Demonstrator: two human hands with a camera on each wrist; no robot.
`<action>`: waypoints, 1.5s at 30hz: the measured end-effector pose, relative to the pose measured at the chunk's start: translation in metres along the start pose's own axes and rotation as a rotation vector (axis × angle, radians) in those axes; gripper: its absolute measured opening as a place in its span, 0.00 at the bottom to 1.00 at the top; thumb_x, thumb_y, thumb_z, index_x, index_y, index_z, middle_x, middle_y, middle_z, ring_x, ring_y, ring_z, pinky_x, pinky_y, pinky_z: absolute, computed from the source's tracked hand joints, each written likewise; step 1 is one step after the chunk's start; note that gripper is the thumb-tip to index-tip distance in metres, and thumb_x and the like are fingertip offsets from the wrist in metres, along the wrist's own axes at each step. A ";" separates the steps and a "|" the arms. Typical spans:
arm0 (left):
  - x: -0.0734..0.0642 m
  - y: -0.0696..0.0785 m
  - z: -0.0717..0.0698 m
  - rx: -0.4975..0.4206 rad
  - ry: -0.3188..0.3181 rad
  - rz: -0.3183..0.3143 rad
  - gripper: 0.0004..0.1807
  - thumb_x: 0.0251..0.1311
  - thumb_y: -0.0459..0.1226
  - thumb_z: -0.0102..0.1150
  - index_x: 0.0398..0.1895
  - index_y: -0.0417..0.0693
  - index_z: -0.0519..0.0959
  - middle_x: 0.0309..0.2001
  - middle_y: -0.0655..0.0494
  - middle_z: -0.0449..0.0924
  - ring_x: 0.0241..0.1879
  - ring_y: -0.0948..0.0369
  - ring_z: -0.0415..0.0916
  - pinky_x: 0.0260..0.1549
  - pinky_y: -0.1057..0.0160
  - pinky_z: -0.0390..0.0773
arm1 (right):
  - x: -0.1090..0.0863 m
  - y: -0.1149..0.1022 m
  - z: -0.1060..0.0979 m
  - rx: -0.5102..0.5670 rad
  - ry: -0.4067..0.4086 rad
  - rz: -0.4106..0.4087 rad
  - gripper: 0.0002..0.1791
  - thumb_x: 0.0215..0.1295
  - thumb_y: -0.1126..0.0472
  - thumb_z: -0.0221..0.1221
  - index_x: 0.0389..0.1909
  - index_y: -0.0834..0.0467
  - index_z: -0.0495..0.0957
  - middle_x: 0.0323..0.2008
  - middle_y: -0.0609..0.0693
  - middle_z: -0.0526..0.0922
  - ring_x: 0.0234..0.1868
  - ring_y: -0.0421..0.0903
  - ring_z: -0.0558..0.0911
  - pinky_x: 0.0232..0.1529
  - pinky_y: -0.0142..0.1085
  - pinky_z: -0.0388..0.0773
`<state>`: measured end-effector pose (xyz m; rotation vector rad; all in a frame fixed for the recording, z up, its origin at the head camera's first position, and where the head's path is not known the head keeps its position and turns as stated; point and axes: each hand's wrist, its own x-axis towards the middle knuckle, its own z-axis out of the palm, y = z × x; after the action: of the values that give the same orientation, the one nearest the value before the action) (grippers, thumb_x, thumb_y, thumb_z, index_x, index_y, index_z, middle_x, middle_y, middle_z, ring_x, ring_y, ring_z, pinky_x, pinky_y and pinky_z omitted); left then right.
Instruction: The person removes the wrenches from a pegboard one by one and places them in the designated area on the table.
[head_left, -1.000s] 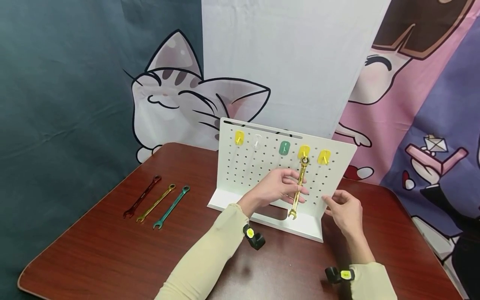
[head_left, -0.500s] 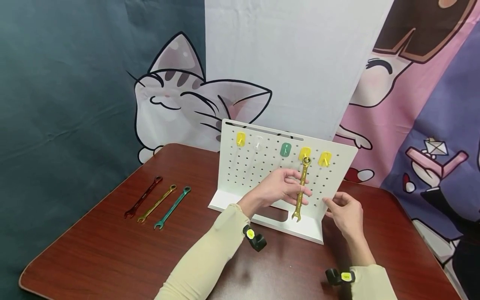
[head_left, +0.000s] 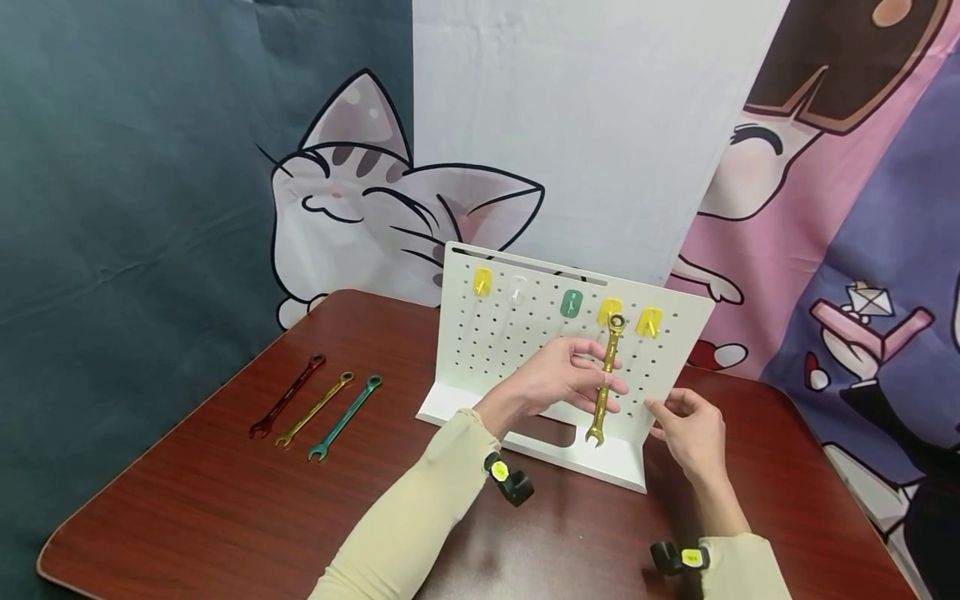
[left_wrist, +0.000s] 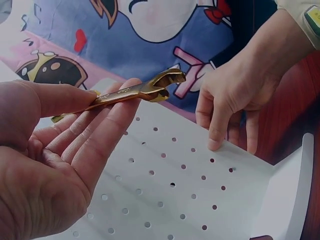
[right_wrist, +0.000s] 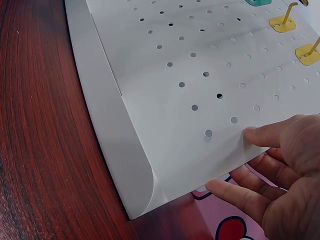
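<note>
My left hand (head_left: 551,377) pinches a gold combination wrench (head_left: 610,354) between thumb and fingers, ring end up and open jaw down. In the head view the ring end overlaps the lower part of a yellow hook (head_left: 608,307) on the white pegboard (head_left: 517,333). The left wrist view shows the wrench (left_wrist: 117,96) lying across the fingers, thumb on top. My right hand (head_left: 693,433) grips the pegboard's right edge. In the right wrist view its thumb (right_wrist: 270,135) presses the front face, with other fingers behind the edge.
A green hook (head_left: 572,303), a clear hook (head_left: 517,290) and two more yellow hooks, at right (head_left: 649,322) and left (head_left: 482,282), are on the board. On the table's left lie a red wrench (head_left: 287,397), a gold wrench (head_left: 315,408) and a teal wrench (head_left: 345,419).
The gold wrench in my left hand has shifted slightly right, and its ring end sits a little higher against the yellow hook. My right hand stays on the board's edge.
</note>
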<state>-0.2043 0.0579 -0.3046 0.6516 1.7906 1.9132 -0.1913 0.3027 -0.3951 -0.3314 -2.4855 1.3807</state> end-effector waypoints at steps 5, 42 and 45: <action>-0.003 0.000 -0.001 -0.020 -0.004 -0.008 0.16 0.73 0.28 0.60 0.60 0.32 0.77 0.46 0.38 0.91 0.40 0.49 0.93 0.38 0.54 0.91 | 0.000 0.001 0.001 -0.001 0.001 -0.002 0.23 0.73 0.55 0.67 0.60 0.65 0.80 0.51 0.67 0.86 0.45 0.57 0.91 0.40 0.39 0.90; -0.026 -0.043 -0.037 -0.004 0.030 -0.066 0.22 0.70 0.25 0.61 0.66 0.30 0.73 0.50 0.35 0.89 0.36 0.54 0.92 0.32 0.61 0.90 | 0.001 0.000 0.000 -0.005 0.003 -0.003 0.21 0.73 0.55 0.67 0.59 0.64 0.81 0.50 0.66 0.86 0.43 0.52 0.90 0.37 0.33 0.89; -0.028 -0.047 -0.041 -0.006 0.038 -0.082 0.22 0.70 0.25 0.60 0.66 0.30 0.73 0.49 0.37 0.90 0.34 0.57 0.91 0.30 0.63 0.89 | 0.001 0.000 0.000 -0.006 0.002 -0.002 0.21 0.73 0.55 0.67 0.59 0.64 0.81 0.50 0.65 0.86 0.41 0.50 0.90 0.36 0.33 0.89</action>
<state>-0.2072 0.0120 -0.3546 0.5349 1.8054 1.8875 -0.1921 0.3031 -0.3945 -0.3315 -2.4887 1.3719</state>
